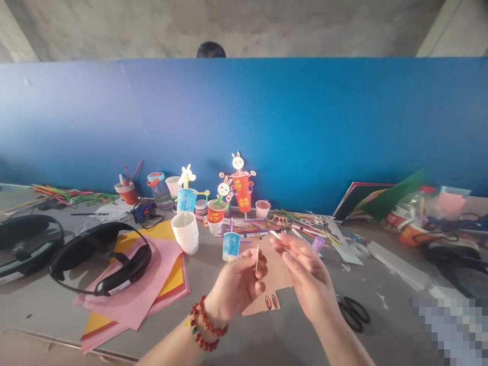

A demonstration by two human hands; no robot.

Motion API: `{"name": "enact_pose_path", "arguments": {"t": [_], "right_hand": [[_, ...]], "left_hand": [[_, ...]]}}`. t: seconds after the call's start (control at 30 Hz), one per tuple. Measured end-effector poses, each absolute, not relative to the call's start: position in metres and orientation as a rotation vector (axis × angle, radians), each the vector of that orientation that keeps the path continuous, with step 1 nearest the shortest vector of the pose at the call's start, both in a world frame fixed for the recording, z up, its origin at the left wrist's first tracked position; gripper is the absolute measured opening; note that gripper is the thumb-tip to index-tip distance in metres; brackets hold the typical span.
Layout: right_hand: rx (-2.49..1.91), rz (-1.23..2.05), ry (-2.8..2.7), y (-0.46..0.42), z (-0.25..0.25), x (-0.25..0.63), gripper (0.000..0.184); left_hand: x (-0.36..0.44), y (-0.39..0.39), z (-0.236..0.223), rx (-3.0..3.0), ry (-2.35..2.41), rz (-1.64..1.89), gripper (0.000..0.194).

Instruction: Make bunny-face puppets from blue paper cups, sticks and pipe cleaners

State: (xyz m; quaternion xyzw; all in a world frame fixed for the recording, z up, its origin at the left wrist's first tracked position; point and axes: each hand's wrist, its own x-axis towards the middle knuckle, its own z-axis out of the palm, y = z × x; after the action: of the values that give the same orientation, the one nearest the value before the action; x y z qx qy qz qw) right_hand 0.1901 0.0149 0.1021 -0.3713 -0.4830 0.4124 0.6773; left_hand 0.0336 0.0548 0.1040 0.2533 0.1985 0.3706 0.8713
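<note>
My left hand [246, 274], with a red bead bracelet [209, 325] on its wrist, pinches a thin pale stick [257, 260] that stands nearly upright. To its right, my right hand [305, 274] holds a small white piece [275, 235] at its fingertips; its kind is too small to tell. The hands are apart above a tan paper sheet [280, 274]. Near the sheet's front edge lie two red-centred paper ear shapes [271, 302]. A small blue-painted paper cup [231, 245] stands just behind my left hand.
Rabbit-faced cup figures [241, 188] stand at the blue partition. Stacked white cups [185, 231] and coloured paper sheets [152, 274] are at left, with a black headset [102, 262] on the sheets. Black scissors [354, 311] lie at right. Markers [251, 235] lie behind the hands.
</note>
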Motion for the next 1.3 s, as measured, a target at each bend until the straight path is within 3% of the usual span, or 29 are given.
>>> {"name": "enact_pose_path", "arguments": {"t": [0.1,0.23,0.4,0.53,0.9,1.03,1.3], "right_hand": [[-0.936,0.963,-1.275,0.013,0.099,0.190,0.045],[-1.005,1.003,-1.373,0.013,0.097,0.189,0.041],[-1.049,0.970,-1.387,0.017,0.095,0.195,0.039],[-1.108,0.804,-1.459,0.018,0.095,0.199,0.041],[-1.005,1.060,-1.025,0.019,0.078,0.200,0.027],[-0.915,1.208,-0.953,0.015,0.072,0.199,0.039],[-0.974,0.993,-1.011,0.012,0.073,0.185,0.044]], "left_hand": [[0.035,0.053,0.091,0.291,0.287,0.487,0.011],[0.037,0.050,0.077,0.284,0.231,0.352,0.011],[0.035,0.046,0.073,0.748,0.447,0.635,0.034],[0.024,0.048,0.084,1.034,0.630,0.962,0.026],[0.023,0.052,0.088,1.215,0.814,1.068,0.024],[0.024,0.050,0.087,1.260,0.843,1.066,0.027],[0.026,0.047,0.082,1.220,0.756,1.077,0.021]]}}
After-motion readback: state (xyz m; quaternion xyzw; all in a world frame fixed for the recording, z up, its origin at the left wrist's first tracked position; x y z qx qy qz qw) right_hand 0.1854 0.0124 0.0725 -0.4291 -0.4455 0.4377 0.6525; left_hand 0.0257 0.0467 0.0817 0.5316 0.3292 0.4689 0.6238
